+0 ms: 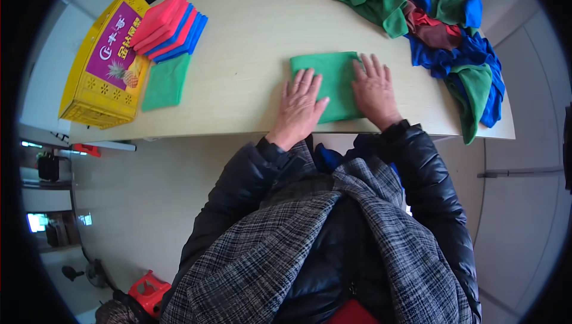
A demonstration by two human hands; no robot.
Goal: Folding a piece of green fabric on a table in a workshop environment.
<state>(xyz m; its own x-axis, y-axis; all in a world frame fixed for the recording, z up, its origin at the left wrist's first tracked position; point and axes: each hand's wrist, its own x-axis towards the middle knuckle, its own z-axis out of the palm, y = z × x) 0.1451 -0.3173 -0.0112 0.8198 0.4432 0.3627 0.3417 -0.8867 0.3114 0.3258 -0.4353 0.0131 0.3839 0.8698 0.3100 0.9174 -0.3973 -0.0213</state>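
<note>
A green cloth (336, 80), folded into a rough square, lies flat near the table's front edge. My left hand (300, 106) rests on its left side, palm down, fingers stretched forward. On the cloth's right edge lies my right hand (376, 90), also flat with the fingers extended. Neither hand grips anything. To the left stands a stack of folded red and blue cloths (170, 29), leaning against a yellow box. Another folded green cloth (165, 83) lies in front of that stack, beside the box.
The yellow and purple cardboard box (110, 62) occupies the table's left end. A loose heap of red, green, blue and brown cloths (417, 8) spreads along the far right. One green cloth (473, 94) hangs over the front edge. A red stool (148, 291) is on the floor, lower left.
</note>
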